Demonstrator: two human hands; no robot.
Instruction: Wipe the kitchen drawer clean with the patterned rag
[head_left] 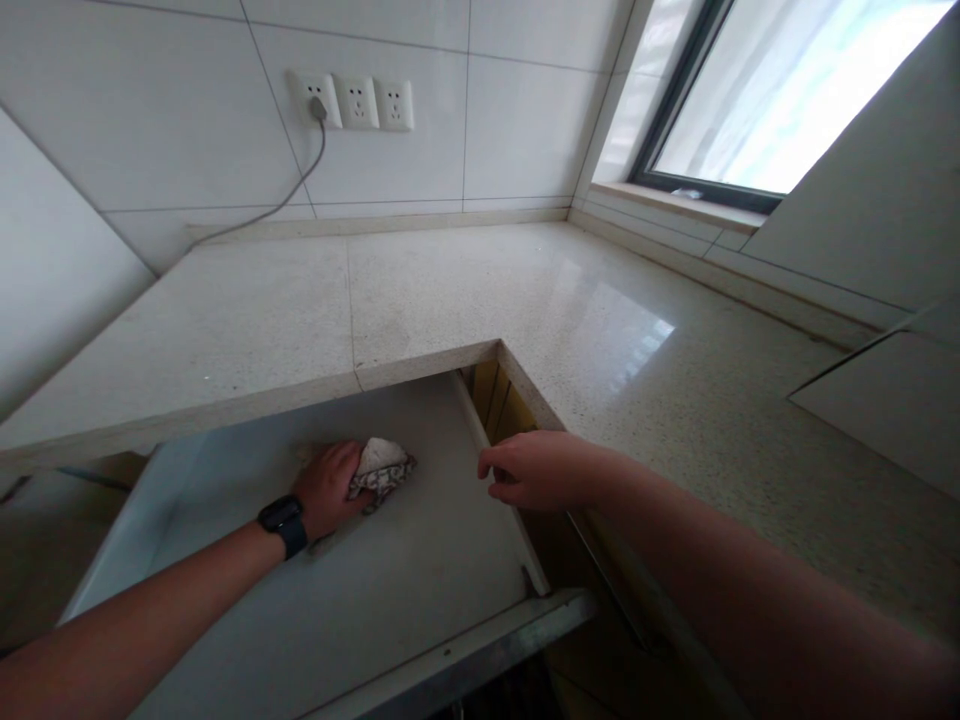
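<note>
Bunched in my left hand (335, 490) is a crumpled cloth (384, 468), white with a dark pattern. The hand presses it against the grey-white bottom of a pulled-out drawer (442, 540), and a dark watch circles that wrist. My right hand (529, 470) hovers by the drawer's right side wall, fingers loosely curled and apart. Nothing shows between those fingers.
A speckled stone countertop (465, 290) runs around the corner above the drawer. Wall sockets (358, 103) hold one plug with a grey cord (300, 180). A window (750, 110) is at upper right. Beside the drawer, yellowish cabinet panels (499, 395) show.
</note>
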